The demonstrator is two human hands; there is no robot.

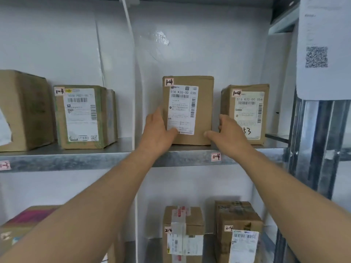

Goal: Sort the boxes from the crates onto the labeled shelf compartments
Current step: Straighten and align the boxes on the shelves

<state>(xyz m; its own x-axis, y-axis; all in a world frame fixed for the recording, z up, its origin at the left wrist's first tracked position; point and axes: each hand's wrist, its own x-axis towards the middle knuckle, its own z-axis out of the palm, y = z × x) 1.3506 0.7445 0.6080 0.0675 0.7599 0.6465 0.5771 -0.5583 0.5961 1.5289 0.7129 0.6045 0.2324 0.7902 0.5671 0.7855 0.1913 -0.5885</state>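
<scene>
Standing on the shelf: grey metal shelf rack point(76, 158) runs under both hands, its front edge just below the wrists.
Far-left box: large plain brown cardboard box point(24, 111) stands well to the left of the left hand, partly cut by the frame edge.
Box marked 1-3: brown cardboard box with green tape and a white label point(83, 116) stands left of the left hand, in the compartment beyond the white divider.
Box in the middle: upright brown cardboard box with a white shipping label, tagged 1-4 point(190, 111), stands on the shelf between the two hands, in the compartment marked 1-4.
Box on the right: brown cardboard box with a white label, also tagged 1-4 point(247, 112), stands just behind the right hand.
Lower boxes: two taped brown cardboard boxes tagged 2-4 point(182, 232) stand below the hands, on the next level.
Left hand point(159, 130): fingers spread and loose, resting against the left side and front lower corner of the middle box.
Right hand point(228, 133): fingers relaxed and apart, thumb near the right lower corner of the middle box; whether it touches, I cannot tell.
Shelf tag: small pink paper tag 1-4 point(216, 156) is stuck on the shelf edge, just under the right wrist.
</scene>
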